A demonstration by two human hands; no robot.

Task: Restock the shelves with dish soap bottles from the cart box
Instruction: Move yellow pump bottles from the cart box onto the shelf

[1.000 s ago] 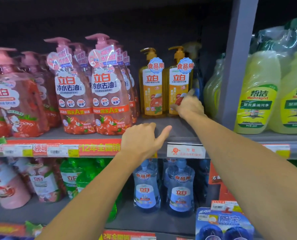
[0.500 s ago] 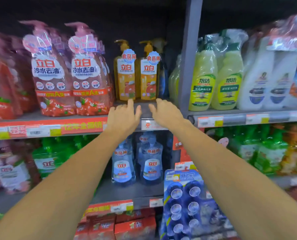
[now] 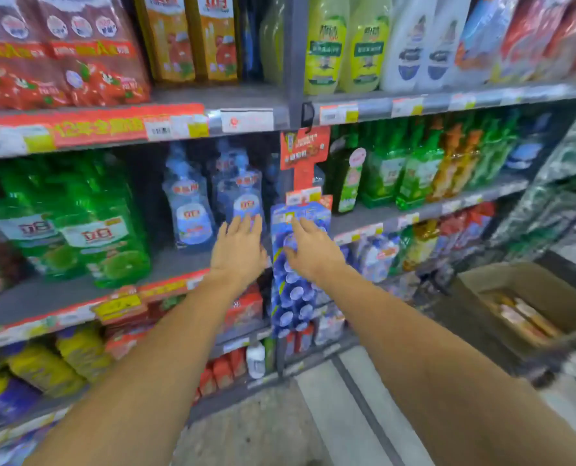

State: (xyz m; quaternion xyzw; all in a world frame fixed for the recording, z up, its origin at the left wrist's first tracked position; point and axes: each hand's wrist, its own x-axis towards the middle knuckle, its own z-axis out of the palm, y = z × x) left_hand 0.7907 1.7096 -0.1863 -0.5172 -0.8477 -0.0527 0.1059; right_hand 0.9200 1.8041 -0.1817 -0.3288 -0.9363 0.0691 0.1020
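Left hand: fingers straight and spread, holding nothing, raised before the blue dish soap bottles on the middle shelf. Right hand: fingers relaxed, empty, just beside the left, in front of a hanging strip of blue packs. Cardboard box: on the cart at lower right, well apart from both hands, orange bottles lying inside. Upper shelf: yellow-orange pump bottles, red-labelled bottles.

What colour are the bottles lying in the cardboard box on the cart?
Orange-yellow, seen blurred in the head view: bottles inside the brown cardboard box.
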